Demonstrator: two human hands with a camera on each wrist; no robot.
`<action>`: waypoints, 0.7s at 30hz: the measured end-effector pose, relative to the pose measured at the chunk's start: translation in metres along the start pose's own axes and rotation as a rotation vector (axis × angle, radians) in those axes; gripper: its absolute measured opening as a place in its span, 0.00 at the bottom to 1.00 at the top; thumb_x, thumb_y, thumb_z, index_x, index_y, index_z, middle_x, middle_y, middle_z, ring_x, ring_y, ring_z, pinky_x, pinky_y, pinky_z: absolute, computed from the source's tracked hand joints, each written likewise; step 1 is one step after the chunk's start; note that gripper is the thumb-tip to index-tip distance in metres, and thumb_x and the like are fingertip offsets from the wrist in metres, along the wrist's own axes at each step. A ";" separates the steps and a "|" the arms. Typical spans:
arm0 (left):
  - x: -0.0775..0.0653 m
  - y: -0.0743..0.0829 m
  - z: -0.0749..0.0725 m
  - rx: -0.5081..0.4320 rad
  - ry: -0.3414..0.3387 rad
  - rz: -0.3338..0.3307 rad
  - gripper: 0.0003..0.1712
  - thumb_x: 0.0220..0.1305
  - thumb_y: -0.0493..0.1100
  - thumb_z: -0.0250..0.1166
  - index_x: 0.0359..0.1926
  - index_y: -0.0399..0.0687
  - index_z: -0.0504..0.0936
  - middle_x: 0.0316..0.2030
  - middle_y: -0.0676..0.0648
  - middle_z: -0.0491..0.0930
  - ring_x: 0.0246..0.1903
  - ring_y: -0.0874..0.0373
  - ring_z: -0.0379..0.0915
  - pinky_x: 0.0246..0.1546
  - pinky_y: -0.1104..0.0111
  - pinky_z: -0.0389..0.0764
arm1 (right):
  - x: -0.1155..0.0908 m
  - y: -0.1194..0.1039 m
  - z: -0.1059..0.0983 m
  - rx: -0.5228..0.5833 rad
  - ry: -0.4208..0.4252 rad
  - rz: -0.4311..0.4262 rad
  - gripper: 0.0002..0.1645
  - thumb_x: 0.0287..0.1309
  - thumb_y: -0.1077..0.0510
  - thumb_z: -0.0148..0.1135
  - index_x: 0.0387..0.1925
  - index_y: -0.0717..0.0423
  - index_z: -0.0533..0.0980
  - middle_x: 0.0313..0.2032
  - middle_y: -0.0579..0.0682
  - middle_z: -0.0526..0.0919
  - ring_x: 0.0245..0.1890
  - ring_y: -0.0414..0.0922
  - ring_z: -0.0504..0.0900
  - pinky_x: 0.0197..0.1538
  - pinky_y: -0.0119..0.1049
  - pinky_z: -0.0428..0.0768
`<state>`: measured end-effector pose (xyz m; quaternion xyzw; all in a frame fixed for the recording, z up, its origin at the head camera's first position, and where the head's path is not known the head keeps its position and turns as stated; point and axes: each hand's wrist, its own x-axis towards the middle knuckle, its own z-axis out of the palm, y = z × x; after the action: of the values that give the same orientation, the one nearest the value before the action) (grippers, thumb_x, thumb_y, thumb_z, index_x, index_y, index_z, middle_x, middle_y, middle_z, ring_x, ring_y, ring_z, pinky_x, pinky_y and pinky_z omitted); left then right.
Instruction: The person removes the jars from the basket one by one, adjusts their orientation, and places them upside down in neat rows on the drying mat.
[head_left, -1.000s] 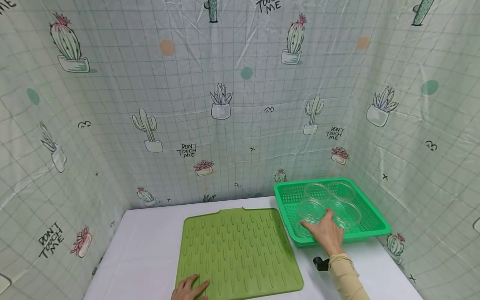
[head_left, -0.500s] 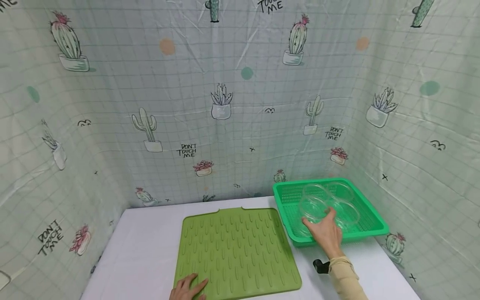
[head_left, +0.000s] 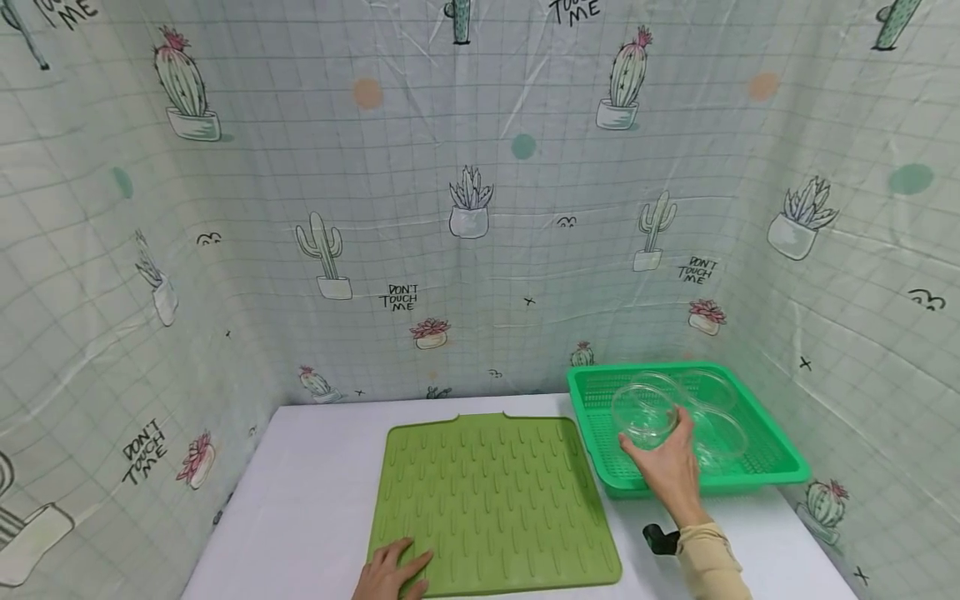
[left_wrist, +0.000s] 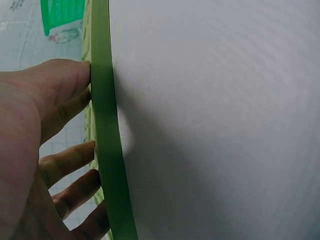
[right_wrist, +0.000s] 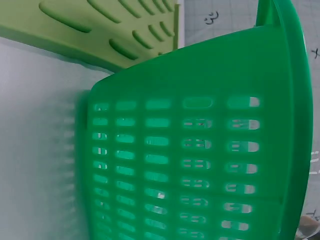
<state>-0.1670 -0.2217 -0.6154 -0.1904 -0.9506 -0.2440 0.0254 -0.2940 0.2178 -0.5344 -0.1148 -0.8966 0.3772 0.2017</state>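
Observation:
My right hand [head_left: 666,467] grips a clear round bowl [head_left: 633,427] at its near side, thumb on the left and fingers on the right. The bowl is over the front left part of a green plastic basket [head_left: 757,479]. Other clear round bowls [head_left: 723,437] stand in the basket, behind and to the right of the held one. At the front left of a ridged green mat [head_left: 495,500], my left hand [head_left: 390,573] rests with fingers spread. The left wrist view shows its fingertips [left_wrist: 82,75] touching the mat beside its edge.
A white table [head_left: 315,483] lies under the mat and basket. Close to my right wrist is a small black object [head_left: 660,540]. Patterned cloth [head_left: 480,275] encloses the back and sides. The basket's slotted wall [right_wrist: 190,150] fills much of the right wrist view.
My right hand has raised the gripped bowl slightly, and its rim now overlaps the bowl behind. The head view has shifted a little to the left. The left hand stays on the mat.

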 end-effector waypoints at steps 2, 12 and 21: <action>0.001 0.000 -0.001 -0.019 -0.023 -0.007 0.20 0.69 0.53 0.55 0.56 0.54 0.81 0.55 0.33 0.73 0.49 0.33 0.70 0.39 0.40 0.72 | 0.000 -0.001 -0.001 0.009 0.017 -0.025 0.65 0.49 0.38 0.69 0.74 0.54 0.40 0.66 0.66 0.59 0.46 0.64 0.74 0.31 0.51 0.73; 0.002 -0.005 -0.002 -0.065 -0.047 -0.018 0.21 0.68 0.55 0.55 0.54 0.54 0.83 0.55 0.33 0.73 0.49 0.33 0.69 0.39 0.41 0.71 | -0.008 -0.020 -0.012 0.029 0.106 -0.212 0.64 0.42 0.50 0.76 0.72 0.55 0.45 0.62 0.68 0.59 0.50 0.65 0.70 0.42 0.60 0.73; 0.002 -0.007 -0.003 -0.079 -0.057 -0.020 0.21 0.68 0.55 0.55 0.55 0.53 0.83 0.55 0.32 0.73 0.49 0.33 0.69 0.39 0.41 0.71 | -0.017 -0.046 -0.018 -0.072 0.150 -0.524 0.66 0.29 0.47 0.80 0.69 0.58 0.54 0.57 0.68 0.70 0.53 0.66 0.71 0.50 0.66 0.69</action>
<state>-0.1711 -0.2278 -0.6157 -0.1888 -0.9423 -0.2762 -0.0116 -0.2733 0.1913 -0.4939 0.0862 -0.8910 0.2705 0.3542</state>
